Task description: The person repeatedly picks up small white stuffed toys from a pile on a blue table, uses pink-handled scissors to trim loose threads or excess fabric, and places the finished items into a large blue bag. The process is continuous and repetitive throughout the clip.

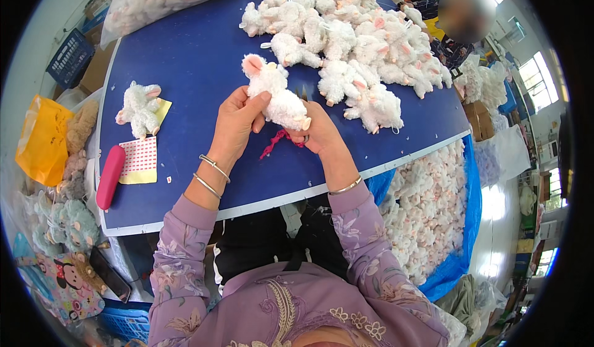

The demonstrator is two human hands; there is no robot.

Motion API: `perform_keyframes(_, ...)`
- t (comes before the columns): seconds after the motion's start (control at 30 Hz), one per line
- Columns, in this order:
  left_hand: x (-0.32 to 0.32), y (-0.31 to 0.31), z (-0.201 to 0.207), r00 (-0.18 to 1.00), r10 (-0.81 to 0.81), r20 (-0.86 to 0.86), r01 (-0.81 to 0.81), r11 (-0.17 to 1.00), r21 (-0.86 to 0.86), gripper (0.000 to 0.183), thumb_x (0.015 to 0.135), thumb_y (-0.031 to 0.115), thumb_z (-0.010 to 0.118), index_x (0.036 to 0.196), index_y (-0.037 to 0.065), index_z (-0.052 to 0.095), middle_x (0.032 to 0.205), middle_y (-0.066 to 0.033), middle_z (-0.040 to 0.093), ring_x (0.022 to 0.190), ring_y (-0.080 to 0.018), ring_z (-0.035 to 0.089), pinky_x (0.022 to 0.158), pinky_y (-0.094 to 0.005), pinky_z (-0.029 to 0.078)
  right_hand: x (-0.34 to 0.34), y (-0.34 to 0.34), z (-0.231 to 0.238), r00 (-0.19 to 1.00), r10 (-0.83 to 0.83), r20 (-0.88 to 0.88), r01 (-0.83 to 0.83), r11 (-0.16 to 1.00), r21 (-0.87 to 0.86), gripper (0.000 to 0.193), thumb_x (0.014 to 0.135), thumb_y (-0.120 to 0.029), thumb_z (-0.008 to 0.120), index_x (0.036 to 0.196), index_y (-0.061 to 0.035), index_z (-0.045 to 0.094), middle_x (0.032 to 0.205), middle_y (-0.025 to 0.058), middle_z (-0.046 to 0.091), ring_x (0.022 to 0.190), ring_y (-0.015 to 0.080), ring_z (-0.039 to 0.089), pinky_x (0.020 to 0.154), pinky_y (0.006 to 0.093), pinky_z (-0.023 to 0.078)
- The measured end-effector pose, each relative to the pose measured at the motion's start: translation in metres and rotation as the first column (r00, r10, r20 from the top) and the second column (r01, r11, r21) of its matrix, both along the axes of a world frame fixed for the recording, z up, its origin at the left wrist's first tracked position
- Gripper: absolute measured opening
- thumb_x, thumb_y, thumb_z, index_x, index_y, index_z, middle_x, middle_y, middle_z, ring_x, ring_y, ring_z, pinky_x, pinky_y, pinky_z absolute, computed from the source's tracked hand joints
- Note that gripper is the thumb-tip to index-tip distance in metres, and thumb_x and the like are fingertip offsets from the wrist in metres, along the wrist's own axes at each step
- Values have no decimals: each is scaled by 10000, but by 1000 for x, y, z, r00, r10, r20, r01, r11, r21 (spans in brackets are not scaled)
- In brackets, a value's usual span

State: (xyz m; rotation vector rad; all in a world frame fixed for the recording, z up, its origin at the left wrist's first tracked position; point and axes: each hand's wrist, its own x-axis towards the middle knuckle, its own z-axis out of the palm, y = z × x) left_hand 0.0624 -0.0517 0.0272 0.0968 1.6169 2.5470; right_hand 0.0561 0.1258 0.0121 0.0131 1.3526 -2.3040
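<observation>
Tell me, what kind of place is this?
Probably a toy workshop or small factory. A big pile of white plush animals covers the blue table, a blue bin holds more, and both hands hold one plush toy.

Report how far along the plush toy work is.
Looks done: one white plush toy lies apart at the table's left, by a sticker sheet. In hand: the left hand and right hand hold a white plush lamb over a red yarn piece. Left: seemingly the heap of plush toys beyond.
</observation>
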Motion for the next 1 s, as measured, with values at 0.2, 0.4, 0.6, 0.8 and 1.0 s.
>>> perform_keyframes(0.2,-2,-4,-3,993,-43,110,41,999,28,255,894,270,650,941,39,552,778,-21,592,558,-62,498,485,-202,385,0,-2,5,999,-40,-17,41,997,65,238,909,-242,538,800,-33,567,633,10,517,421,65,388,374,233,274)
perform_keyframes(0.4,5,1,6,991,-70,117,70,998,3,350,883,242,641,1126,7,550,964,-76,640,802,-138,651,637,-267,549,4,-16,6,922,-280,-267,331,928,169,147,882,-179,605,804,-58,573,649,-10,541,451,34,411,390,205,285)
perform_keyframes(0.6,-6,-5,-3,992,124,36,-128,977,173,305,893,132,588,1163,-3,540,1044,-88,633,899,-174,659,706,-293,566,8,-12,9,906,-187,-380,266,949,168,166,896,-182,618,866,-37,545,635,-6,528,489,14,400,424,182,297)
perform_keyframes(0.8,-7,-6,-2,988,149,34,-152,974,170,293,902,112,563,1165,-10,530,1063,-98,625,915,-187,658,740,-307,568,20,-33,12,710,-194,-677,478,839,261,82,863,-62,632,903,-38,565,683,-12,573,564,8,421,533,166,349)
perform_keyframes(1.0,-6,-4,-2,986,162,29,-164,965,207,290,909,106,549,1169,-20,522,1085,-115,613,922,-205,656,748,-330,571,21,-25,16,837,-333,-434,433,888,153,224,947,-228,554,876,-16,546,661,65,618,461,1,385,422,176,290)
